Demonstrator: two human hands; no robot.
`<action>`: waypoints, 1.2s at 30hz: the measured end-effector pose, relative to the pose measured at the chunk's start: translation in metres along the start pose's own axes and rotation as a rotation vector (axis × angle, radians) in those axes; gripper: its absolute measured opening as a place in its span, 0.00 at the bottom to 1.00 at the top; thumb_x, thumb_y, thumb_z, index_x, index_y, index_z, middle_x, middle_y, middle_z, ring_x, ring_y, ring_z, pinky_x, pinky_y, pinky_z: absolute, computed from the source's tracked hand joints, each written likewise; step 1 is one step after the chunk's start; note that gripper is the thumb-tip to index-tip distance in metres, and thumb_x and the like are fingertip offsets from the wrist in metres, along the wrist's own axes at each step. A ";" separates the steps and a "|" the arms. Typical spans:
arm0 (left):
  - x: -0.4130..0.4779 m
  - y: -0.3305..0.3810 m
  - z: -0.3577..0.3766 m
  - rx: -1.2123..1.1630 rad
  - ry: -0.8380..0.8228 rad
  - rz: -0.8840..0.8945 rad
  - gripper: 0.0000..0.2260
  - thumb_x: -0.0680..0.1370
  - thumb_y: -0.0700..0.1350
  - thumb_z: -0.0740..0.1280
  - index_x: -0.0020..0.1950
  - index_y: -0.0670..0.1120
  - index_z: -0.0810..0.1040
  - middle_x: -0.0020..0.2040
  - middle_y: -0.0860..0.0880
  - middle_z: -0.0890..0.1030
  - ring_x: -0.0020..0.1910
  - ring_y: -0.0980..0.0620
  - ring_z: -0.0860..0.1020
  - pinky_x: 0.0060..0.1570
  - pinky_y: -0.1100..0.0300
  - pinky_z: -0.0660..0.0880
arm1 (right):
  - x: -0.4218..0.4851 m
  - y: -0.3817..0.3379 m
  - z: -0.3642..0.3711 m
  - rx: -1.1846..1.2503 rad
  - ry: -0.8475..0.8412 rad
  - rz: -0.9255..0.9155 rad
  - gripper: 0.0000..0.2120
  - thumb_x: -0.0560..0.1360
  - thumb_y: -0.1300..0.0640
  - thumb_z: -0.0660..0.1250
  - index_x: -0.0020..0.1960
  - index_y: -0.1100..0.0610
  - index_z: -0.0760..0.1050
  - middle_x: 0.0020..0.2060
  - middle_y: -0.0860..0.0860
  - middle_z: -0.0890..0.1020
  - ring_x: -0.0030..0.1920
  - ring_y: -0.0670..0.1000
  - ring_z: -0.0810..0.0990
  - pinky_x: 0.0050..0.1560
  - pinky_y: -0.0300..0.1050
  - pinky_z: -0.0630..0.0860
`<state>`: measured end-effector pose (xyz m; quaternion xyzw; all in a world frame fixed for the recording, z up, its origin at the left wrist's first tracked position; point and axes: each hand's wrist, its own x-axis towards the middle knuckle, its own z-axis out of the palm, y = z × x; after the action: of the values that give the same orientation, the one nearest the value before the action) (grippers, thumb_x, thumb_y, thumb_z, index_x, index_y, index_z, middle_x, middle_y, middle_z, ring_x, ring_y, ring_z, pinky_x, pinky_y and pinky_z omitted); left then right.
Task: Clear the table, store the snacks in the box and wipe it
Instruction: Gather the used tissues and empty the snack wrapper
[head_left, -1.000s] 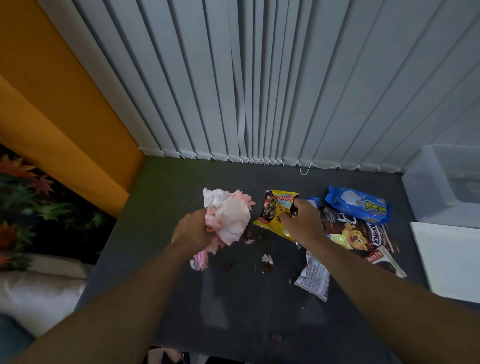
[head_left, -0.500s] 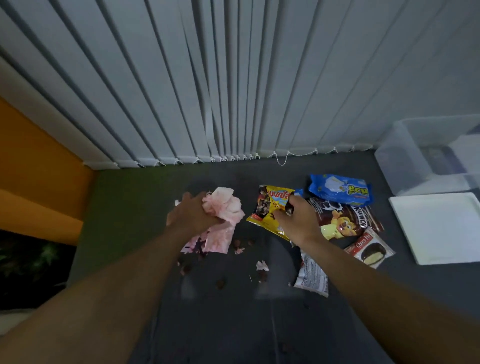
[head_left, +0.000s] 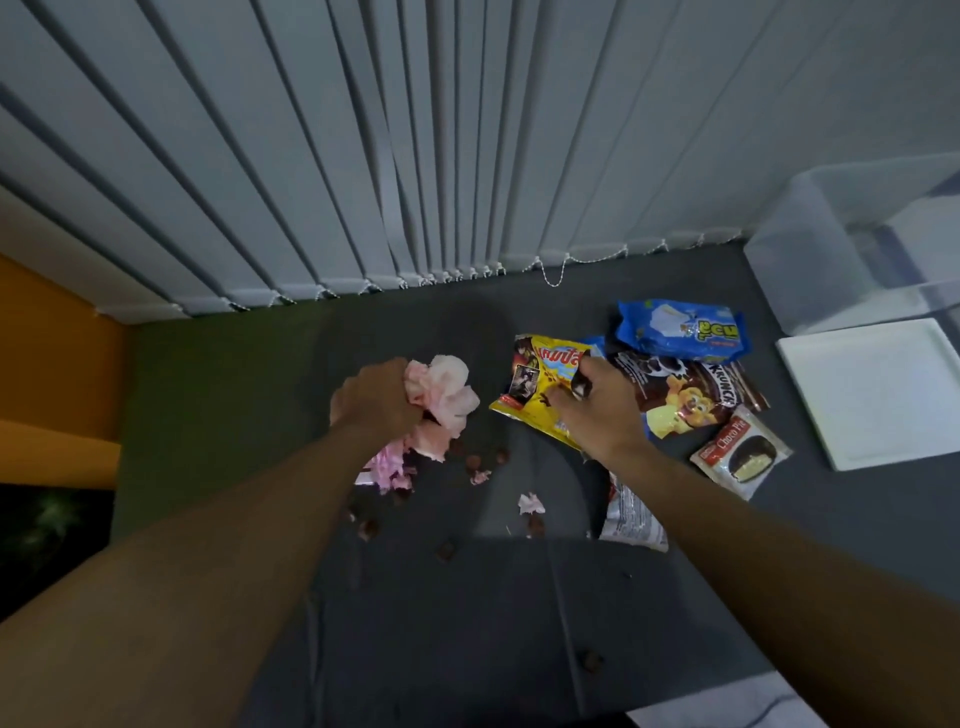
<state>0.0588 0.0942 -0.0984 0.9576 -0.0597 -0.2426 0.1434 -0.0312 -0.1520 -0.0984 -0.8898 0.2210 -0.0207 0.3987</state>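
Note:
My left hand (head_left: 376, 397) grips a crumpled pink and white tissue wad (head_left: 441, 397) on the dark table (head_left: 208, 395). My right hand (head_left: 597, 410) pinches the top of a yellow snack packet (head_left: 535, 395) that lies flat. To its right lie a brown Krunch packet (head_left: 685, 400), a blue packet (head_left: 680, 330), a Choco Pie packet (head_left: 743, 452) and, under my right forearm, a white wrapper (head_left: 631, 517). Brown crumbs (head_left: 369, 527) and pink tissue scraps (head_left: 531, 503) are scattered in front of my hands. The clear plastic box (head_left: 810, 260) stands at the far right.
A white square lid (head_left: 878, 389) lies flat in front of the clear box. Vertical blinds (head_left: 415, 156) hang along the table's far edge. An orange wall (head_left: 57, 364) borders the left side.
The view has swung rightward and down, so the box and lid show more. My left hand has pressed the tissue wad lower onto the table. My right hand stays on the yellow packet.

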 end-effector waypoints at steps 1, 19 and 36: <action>-0.002 0.000 -0.007 -0.014 0.001 -0.005 0.19 0.69 0.57 0.71 0.58 0.55 0.76 0.54 0.48 0.82 0.52 0.41 0.81 0.54 0.47 0.79 | 0.001 -0.002 -0.002 -0.003 -0.003 -0.001 0.09 0.72 0.60 0.71 0.39 0.60 0.72 0.34 0.51 0.75 0.34 0.46 0.73 0.35 0.41 0.69; -0.076 -0.001 -0.029 -0.135 0.107 0.012 0.07 0.76 0.44 0.68 0.53 0.47 0.81 0.50 0.47 0.83 0.51 0.44 0.81 0.53 0.54 0.75 | -0.002 -0.019 -0.035 -0.008 -0.134 -0.134 0.06 0.71 0.57 0.69 0.42 0.60 0.76 0.36 0.53 0.81 0.38 0.51 0.80 0.37 0.44 0.73; -0.081 -0.003 0.010 -0.070 0.016 -0.178 0.12 0.73 0.50 0.67 0.49 0.43 0.80 0.41 0.46 0.80 0.41 0.43 0.78 0.42 0.53 0.76 | -0.015 0.002 -0.038 -0.028 -0.151 -0.109 0.05 0.72 0.60 0.69 0.43 0.61 0.77 0.37 0.54 0.81 0.40 0.52 0.80 0.41 0.48 0.75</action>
<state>-0.0170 0.1097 -0.0717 0.9555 0.0352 -0.2487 0.1550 -0.0532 -0.1741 -0.0718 -0.9050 0.1419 0.0277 0.4002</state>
